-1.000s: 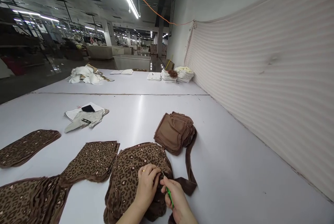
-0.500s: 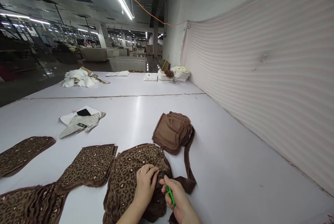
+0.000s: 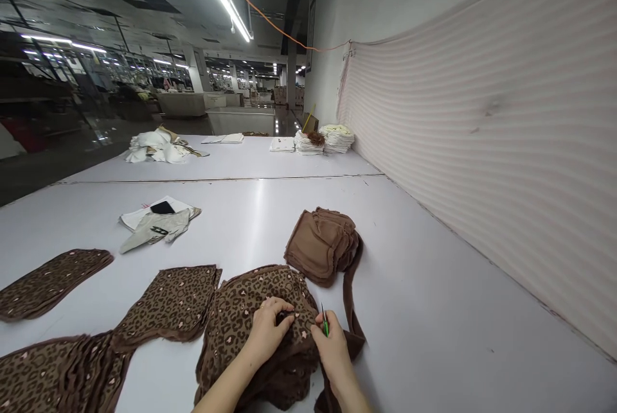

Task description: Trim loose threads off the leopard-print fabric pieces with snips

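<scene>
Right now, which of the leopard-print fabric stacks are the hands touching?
The leopard stack nearest the plain brown stack: left hand presses on it, right hand holds a green tool at its edge. The other leopard stacks lie untouched.

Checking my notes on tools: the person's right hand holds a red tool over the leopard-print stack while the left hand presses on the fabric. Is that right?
Not quite: the tool is green, not red, as the head view shows. The rest holds: the right hand holds it at the leopard-print stack, and the left hand presses on the fabric.
</scene>
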Demonstrator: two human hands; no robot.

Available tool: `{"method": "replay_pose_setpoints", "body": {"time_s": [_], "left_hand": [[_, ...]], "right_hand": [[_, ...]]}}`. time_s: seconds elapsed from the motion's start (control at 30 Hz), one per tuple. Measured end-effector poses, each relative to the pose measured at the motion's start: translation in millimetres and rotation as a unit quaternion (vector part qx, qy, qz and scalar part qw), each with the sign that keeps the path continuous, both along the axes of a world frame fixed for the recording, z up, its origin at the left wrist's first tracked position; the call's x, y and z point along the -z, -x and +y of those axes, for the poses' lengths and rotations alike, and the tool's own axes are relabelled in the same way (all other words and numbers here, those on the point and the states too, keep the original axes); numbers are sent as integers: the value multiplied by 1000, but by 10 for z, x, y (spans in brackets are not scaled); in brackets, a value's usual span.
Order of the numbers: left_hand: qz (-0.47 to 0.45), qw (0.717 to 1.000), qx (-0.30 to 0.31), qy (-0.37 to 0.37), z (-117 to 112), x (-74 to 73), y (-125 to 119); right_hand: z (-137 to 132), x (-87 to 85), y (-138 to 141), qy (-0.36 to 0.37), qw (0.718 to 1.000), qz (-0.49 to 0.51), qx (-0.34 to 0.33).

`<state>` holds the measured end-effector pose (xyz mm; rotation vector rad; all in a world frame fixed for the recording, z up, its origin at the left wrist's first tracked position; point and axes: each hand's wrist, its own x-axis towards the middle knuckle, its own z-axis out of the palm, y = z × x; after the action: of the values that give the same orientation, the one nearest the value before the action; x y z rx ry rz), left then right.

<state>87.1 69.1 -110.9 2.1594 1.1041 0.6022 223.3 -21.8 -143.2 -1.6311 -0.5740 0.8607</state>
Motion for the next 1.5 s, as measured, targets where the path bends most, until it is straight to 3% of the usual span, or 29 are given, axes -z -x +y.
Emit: {"method": "replay_pose_setpoints", "body": {"time_s": [0.1, 0.27, 0.43, 0.57, 0.63, 0.77, 0.97, 1.27, 1.5], "left_hand": [[1, 1000, -5, -21, -66, 35, 17], [67, 990, -57, -114, -165, 161, -101], [108, 978, -57, -168, -173, 207, -169], [104, 975, -29, -192, -174, 213, -149], [94, 974, -17, -205, -179, 214, -136], [61, 971, -4, -233, -197, 216, -108], [29, 960, 19, -279, -246, 204, -83], [39, 960, 2, -277, -244, 250, -71], [36, 964, 26, -262, -278, 215, -19]], "right_hand": [[-47, 149, -86, 15, 991, -130, -29], [-43, 324, -119, 16, 980, -187, -61], [-60, 248, -110, 24, 973, -219, -71], [-94, 113, -87, 9, 961, -273, -29], [-87, 68, -56, -12, 970, -238, -39], [-47, 51, 28, 4, 995, -29, -98], [-44, 22, 90, 22, 979, 177, -101], [-110, -51, 107, 46, 960, 251, -111], [-78, -18, 144, 32, 968, 234, -82]]}}
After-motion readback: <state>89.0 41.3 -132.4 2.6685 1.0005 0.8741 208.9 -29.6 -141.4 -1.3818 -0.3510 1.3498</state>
